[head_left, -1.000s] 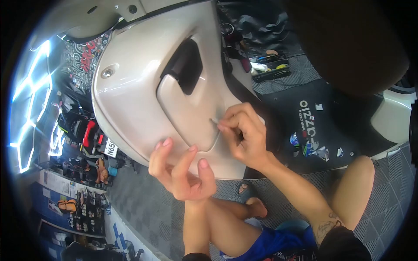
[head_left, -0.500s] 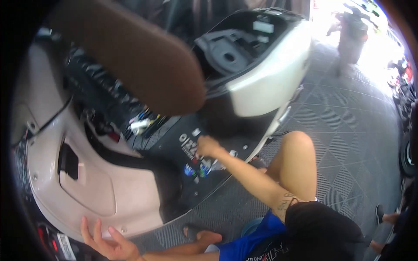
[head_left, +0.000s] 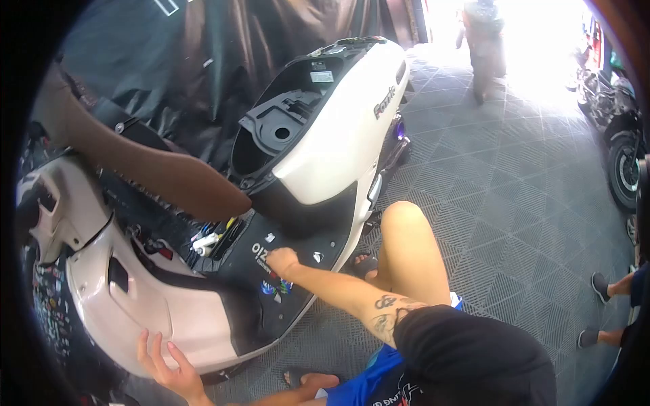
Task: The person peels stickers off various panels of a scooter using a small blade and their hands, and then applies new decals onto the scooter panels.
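My right hand (head_left: 282, 262) is closed in a fist low over the black footboard (head_left: 308, 233) of a scooter, beside printed white lettering. Whatever its fingers hold, if anything, is hidden. Blue-green stickers (head_left: 276, 287) show just below that hand, and a small pale piece (head_left: 269, 238) lies above it. My left hand (head_left: 170, 371) has its fingers spread beside the lower edge of the pale pinkish front panel (head_left: 196, 314); I cannot tell whether it touches. The brown seat (head_left: 169, 176) is tipped up toward the front. Behind it the storage bin (head_left: 281, 125) in the white rear body (head_left: 338, 145) is uncovered.
White bottles or tools (head_left: 205, 241) sit beyond the footboard. A dark sheet (head_left: 223, 47) hangs behind the scooter. Another scooter (head_left: 482, 47) stands at the bright doorway, a motorcycle (head_left: 619, 152) at the right. A person's feet (head_left: 602, 287) are at the right edge.
The view has shifted back and turned, so the scooter's seat looks smaller and more of the floor shows. My right hand stays on the lettering and my left hand stays spread by the panel.
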Demonstrator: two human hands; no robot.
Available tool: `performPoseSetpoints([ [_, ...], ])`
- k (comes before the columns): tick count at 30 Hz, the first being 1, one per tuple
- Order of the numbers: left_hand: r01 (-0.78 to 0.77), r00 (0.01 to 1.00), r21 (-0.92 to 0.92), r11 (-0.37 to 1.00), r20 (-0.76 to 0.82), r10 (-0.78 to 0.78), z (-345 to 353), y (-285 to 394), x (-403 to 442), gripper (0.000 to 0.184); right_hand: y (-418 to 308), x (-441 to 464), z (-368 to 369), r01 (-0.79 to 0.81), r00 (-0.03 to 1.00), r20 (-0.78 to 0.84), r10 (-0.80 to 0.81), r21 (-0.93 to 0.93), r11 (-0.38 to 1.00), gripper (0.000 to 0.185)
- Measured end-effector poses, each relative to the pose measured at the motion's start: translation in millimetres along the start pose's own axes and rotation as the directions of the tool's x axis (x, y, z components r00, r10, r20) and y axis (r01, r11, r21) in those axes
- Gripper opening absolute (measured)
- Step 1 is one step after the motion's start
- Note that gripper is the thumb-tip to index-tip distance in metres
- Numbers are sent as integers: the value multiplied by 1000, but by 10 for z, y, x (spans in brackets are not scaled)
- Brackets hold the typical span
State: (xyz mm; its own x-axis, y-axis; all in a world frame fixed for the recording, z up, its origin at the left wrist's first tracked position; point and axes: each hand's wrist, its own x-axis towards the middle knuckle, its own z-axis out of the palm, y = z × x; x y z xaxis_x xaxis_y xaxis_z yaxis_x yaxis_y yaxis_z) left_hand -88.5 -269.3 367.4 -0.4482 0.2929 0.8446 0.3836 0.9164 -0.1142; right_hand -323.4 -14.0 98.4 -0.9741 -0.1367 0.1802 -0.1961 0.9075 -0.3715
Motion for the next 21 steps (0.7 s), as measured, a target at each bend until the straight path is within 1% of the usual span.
performPoseSetpoints([
  [1, 12, 1000, 39, 999, -2, -12, -133, -38, -34, 27, -13, -95, -212, 47, 998, 46, -47, 2, 999, 18],
  [2, 32, 999, 80, 996, -5, -32, -254, -82, -97, 29, -41, -144, -280, 98, 995, -31, -99, -39, 994, 16],
  [3, -4, 997, 116, 993, -70, 12, -341, -177, -95, 29, -66, -132, -334, 104, 987, -109, -115, -100, 989, 15],
  [4, 11, 990, 196, 981, -138, 17, -522, -258, -141, 30, -204, -127, -639, 119, 989, -72, -128, -115, 986, 16],
  [5, 69, 966, 220, 973, -257, -11, -712, -312, -106, 32, -348, -142, -945, 135, 989, -34, -140, -129, 982, 19],
  [6, 124, 954, 339, 933, -299, -18, -876, -296, 44, 32, -304, 9, -903, 151, 986, -68, -151, -10, 989, 19],
  [7, 156, 916, 279, 947, -400, -33, -976, -401, 188, 32, -309, 204, -710, 128, 981, -170, -90, 232, 964, 28],
  [8, 271, 871, 323, 907, -483, -89, -1063, -508, 308, 32, -535, 97, -1130, -27, 999, -17, 31, 207, 978, 44],
  [9, 351, 773, 167, 921, -606, -185, -1050, -693, 367, 32, -508, 190, -1151, -44, 999, -5, 45, 157, 987, 57],
  [10, 421, 673, 123, 898, -706, -219, -935, -935, 356, 34, -366, 281, -1102, 75, 996, -52, -66, 211, 975, 60],
  [11, 480, 569, 81, 873, -787, -239, -814, -994, 363, 37, -333, 306, -1125, 87, 994, 34, -100, 272, 958, 66],
  [12, 479, 501, -11, 878, -817, -284, -617, -860, 339, 39, -288, 213, -1103, 132, 985, 59, -161, 339, 931, 68],
  [13, 429, 592, -71, 901, -731, -339, -434, -680, 214, 41, -280, 90, -1099, 116, 980, 97, -174, 432, 894, 69],
  [14, 436, 618, -137, 889, -673, -406, -222, -714, 8, 48, -607, 26, -1146, -6, 950, 274, -151, 497, 868, 66],
  [15, 564, 676, -120, 817, -500, -541, 94, -418, -141, 57, -571, -53, -1160, -26, 930, 326, -167, 513, 858, 65],
  [16, 618, 664, -87, 781, -475, -578, 265, -319, -377, 59, -660, -101, -1140, -43, 907, 379, -184, 519, 853, 64],
  [17, 669, 650, -52, 742, -443, -617, 418, -241, -563, 62, -734, -129, -1145, -39, 879, 437, -192, 467, 883, 64],
  [19, 701, 531, -230, 675, -462, -710, 797, -117, -876, 63, -808, -166, -1177, -47, 821, 549, -154, 335, 941, 63],
  [21, 721, 472, -276, 635, -475, -743, 1119, -99, -1183, 64, -951, -97, -1175, 129, 771, 610, -185, 135, 982, 60],
])
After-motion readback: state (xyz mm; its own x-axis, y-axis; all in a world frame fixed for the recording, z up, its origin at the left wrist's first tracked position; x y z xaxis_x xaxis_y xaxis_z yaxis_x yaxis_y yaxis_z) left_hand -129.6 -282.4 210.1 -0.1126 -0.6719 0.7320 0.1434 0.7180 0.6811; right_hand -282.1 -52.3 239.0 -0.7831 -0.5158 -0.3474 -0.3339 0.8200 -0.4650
